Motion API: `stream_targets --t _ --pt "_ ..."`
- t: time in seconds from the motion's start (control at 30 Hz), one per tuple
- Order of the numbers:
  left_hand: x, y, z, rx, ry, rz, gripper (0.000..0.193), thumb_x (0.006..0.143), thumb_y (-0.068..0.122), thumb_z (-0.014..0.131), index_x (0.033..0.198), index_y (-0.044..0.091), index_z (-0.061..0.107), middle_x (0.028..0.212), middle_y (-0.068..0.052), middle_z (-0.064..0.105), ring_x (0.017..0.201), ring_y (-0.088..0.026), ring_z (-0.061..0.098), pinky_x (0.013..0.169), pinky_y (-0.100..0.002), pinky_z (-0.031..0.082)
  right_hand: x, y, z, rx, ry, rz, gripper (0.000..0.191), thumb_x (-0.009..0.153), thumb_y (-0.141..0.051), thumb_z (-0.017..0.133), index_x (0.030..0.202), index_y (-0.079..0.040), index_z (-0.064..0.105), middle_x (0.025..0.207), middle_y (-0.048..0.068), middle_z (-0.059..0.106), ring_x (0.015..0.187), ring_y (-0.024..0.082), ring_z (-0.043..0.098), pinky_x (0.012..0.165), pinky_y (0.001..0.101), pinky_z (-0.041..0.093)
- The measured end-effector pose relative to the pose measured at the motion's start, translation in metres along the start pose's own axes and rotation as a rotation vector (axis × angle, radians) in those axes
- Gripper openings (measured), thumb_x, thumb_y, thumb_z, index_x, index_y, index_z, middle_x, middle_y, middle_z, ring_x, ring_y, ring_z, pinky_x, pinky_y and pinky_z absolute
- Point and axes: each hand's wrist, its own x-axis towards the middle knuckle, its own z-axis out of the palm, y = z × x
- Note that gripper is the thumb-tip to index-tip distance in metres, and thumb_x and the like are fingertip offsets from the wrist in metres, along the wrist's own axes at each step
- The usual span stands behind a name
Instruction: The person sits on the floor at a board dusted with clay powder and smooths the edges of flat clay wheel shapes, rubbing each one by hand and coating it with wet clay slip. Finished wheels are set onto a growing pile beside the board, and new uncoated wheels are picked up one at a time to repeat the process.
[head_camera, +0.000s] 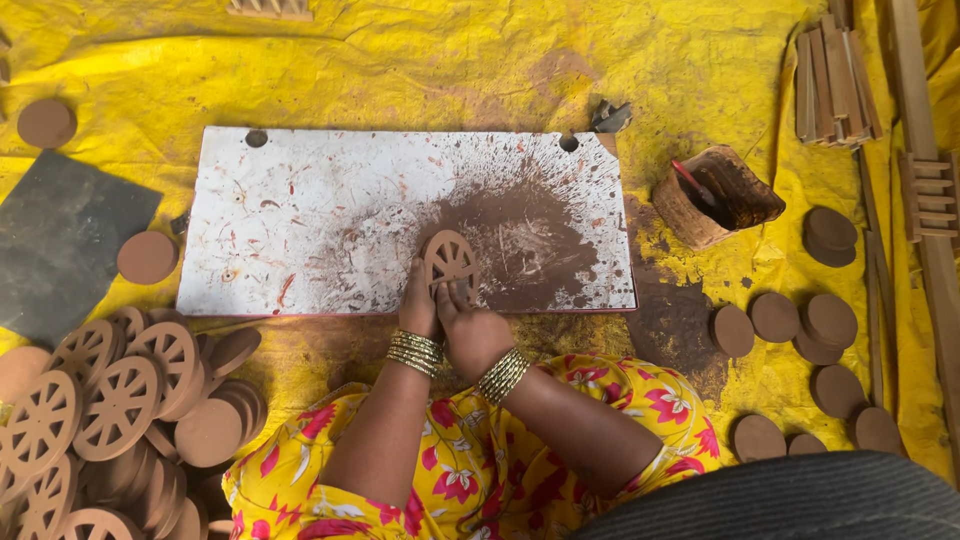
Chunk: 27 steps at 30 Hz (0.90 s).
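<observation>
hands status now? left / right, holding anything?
Left hand: closed on the spoked wheel, at its lower left edge.
Right hand: fingers on the same wheel's lower edge, helping to hold it.

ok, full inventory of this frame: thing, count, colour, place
Board: one, white with brown stain, centre.
Spoked wheel: one, brown, on board under both hands.
Spoked wheel pile: many, brown, lower left.
Plain discs: about ten, brown, right; two more upper left.
Pot: one, brown, right of board, stick inside.
Wood strips: bundle, top right.
Dark slab: one, grey, left.
Sheet: yellow, under everything.
Left hand: on wheel.
Right hand: on wheel.
</observation>
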Motion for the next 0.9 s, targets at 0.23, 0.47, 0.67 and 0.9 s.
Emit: stream_targets --t 0.23,0.47,0.67,0.9 --pt "-0.011 -0.009 0.025 0.150 -0.048 -0.044 0.055 0.103 0.048 0.033 0.138 0.013 0.055 0.133 -0.015 0.061 0.120 -0.025 0.064 0.098 -0.042 0.057 0.011 0.002 -0.010 -0.013 -0.399 0.414 0.069 0.093 -0.031 0.067 0.148 0.000 0.039 0.102 0.021 0.075 0.077 0.029 0.073 0.062 0.0411 0.062" --pt "0.000 0.000 0.001 -0.005 -0.115 -0.038 0.061 0.105 0.054 0.041 0.137 0.005 0.057 0.127 -0.021 0.063 0.110 -0.029 0.063 0.091 -0.044 0.056 0.004 -0.008 -0.012 -0.029 -0.141 0.076 0.066 0.086 -0.016 0.062 0.147 0.003 0.042 0.116 0.024 0.073 0.064 0.028 0.074 0.055 0.0399 0.061" --pt "-0.006 -0.010 0.015 0.055 -0.104 -0.133 0.060 0.100 0.050 0.048 0.141 0.007 0.053 0.131 -0.017 0.062 0.123 -0.029 0.061 0.101 -0.042 0.055 0.007 0.002 -0.012 0.053 -0.239 0.344 0.054 0.094 -0.030 0.065 0.136 -0.001 0.049 0.110 0.021 0.073 0.066 0.029 0.074 0.053 0.0401 0.061" --pt "-0.003 -0.010 0.009 0.263 -0.110 0.104 0.068 0.099 0.058 0.036 0.149 0.015 0.050 0.143 -0.008 0.057 0.128 -0.020 0.057 0.103 -0.036 0.052 0.003 0.002 -0.003 -0.069 -0.295 0.215 0.058 0.109 -0.025 0.058 0.156 0.001 0.036 0.086 0.017 0.077 0.056 0.025 0.068 0.047 0.0391 0.057"
